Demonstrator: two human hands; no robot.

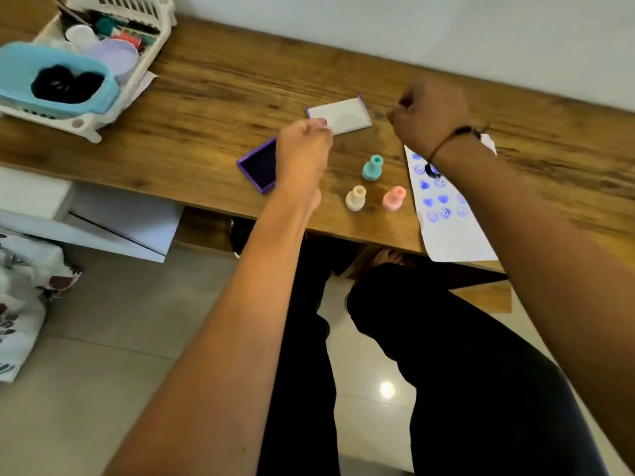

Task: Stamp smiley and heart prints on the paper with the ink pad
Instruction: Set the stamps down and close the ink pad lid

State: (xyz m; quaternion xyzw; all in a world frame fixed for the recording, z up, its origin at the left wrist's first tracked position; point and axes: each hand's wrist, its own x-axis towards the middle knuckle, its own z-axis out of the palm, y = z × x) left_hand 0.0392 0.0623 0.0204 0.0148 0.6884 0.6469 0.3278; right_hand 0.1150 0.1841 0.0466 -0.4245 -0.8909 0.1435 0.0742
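Note:
The purple ink pad (258, 167) lies open on the wooden desk, partly under my left hand (302, 146). That hand's fingers are curled and pinch the near left corner of the white ink pad lid (343, 115), which lies flat just behind. My right hand (429, 113) hovers as a loose fist to the right of the lid, with nothing visible in it. Three stamps stand upright between my arms: teal (372, 168), cream (355, 198) and pink (393, 198). The white paper (450, 231), under my right forearm, carries several blue hearts and smileys and overhangs the desk's front edge.
A white rack (86, 127) with a blue tub (20, 63) and assorted supplies stands at the desk's back left. The wall runs close behind the desk (213, 84). Below the desk's front edge are my knees, a tiled floor and white furniture at left.

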